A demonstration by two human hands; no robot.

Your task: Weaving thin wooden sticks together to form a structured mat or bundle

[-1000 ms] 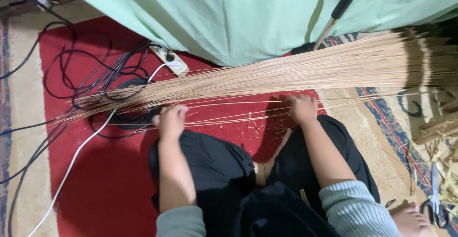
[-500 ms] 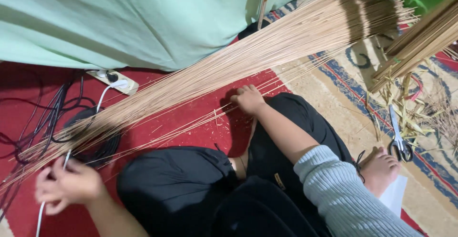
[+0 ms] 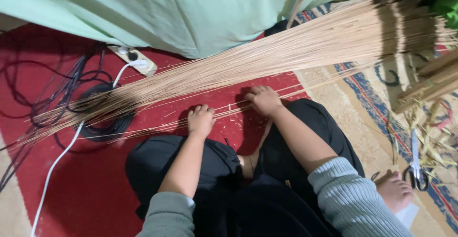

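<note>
The person sat cross-legged on a red mat (image 3: 200, 94), with a long bundle of thin, straw-coloured sticks (image 3: 267, 60) lying slantwise on the mat in front of the knees. This bundle serves as the landmark. It ran from a spread, thin end on the left to a thick, denser end at the upper right.

On the near side of the bundle, between it and the knees, a few loose sticks (image 3: 229, 110) lay apart from the mass. Both hands rested on these. The left hand (image 3: 201, 120) pressed down with its fingers curled over the strands; whether they pinched a stick or only pinned it to the mat could not be told. The right hand (image 3: 265, 100), just beside the bundle's near edge, had its fingers bent and closed over the same strands, apparently gripping them.

Judged from how things lay, the sorting had barely begun: only a handful of sticks had been drawn out, while by far the greater part lay unseparated. Short broken bits were scattered on the mat beneath the hands.

Beyond the bundle hung a pale green cloth (image 3: 181, 8). Under the bundle's left end lay a power strip (image 3: 133, 59), a white cord (image 3: 62, 156) and a tangle of black cables (image 3: 95, 122). Well to the right of the bundle's thick end, scissors (image 3: 416, 168) lay on a patterned rug among plant trimmings.
</note>
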